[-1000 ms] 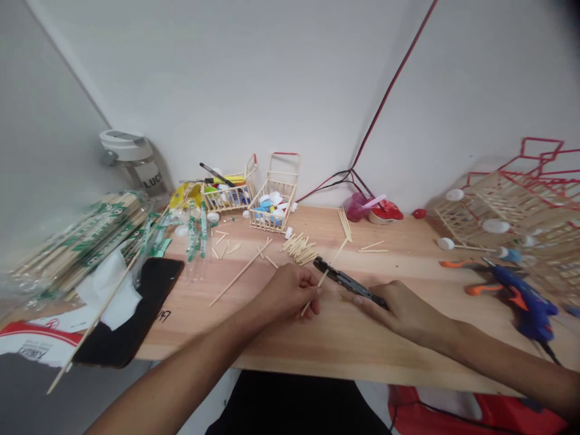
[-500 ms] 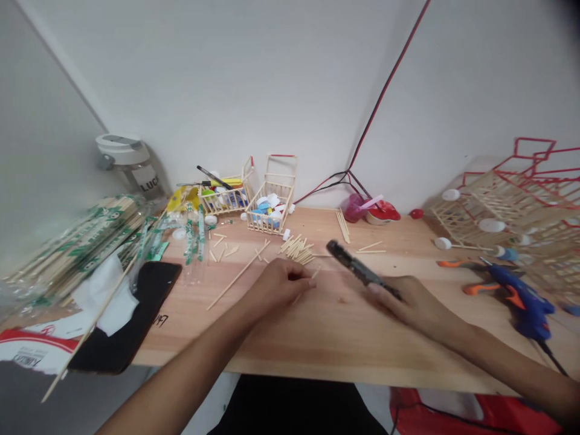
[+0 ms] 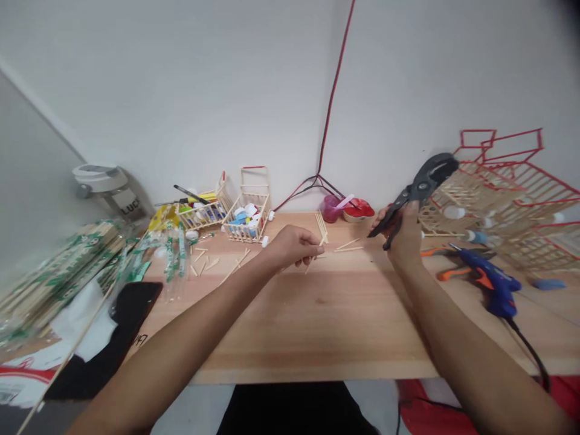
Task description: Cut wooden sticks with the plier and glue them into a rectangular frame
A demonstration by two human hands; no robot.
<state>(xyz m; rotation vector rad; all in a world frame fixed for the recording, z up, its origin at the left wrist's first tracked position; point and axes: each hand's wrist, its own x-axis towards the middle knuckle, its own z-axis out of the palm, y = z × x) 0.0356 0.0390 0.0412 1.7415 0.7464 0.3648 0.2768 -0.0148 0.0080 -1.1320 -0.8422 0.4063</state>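
Observation:
My left hand (image 3: 296, 246) is closed, its thumb and fingertips pinching a short thin wooden stick (image 3: 321, 241) above the table. On the right, my right hand (image 3: 405, 235) grips a pair of black pliers (image 3: 421, 184). Their head points up and to the right, and the handle ends stick out to the lower left. Loose sticks (image 3: 348, 248) lie on the wood between my two hands. The earlier pile of short sticks is mostly hidden behind my left hand.
Two small stick carts (image 3: 247, 220) stand at the back, holding small items. Larger red-trimmed stick carts (image 3: 507, 187) and a blue glue gun (image 3: 492, 281) are on the right. Wrapped sticks (image 3: 58, 272) and a dark phone (image 3: 136, 308) lie left. A red bowl (image 3: 357, 211) sits by the wall.
My right hand has lifted the pliers up and right, turning their head away from my left hand. My left hand has moved slightly farther forward with the stick. The view has shifted right.

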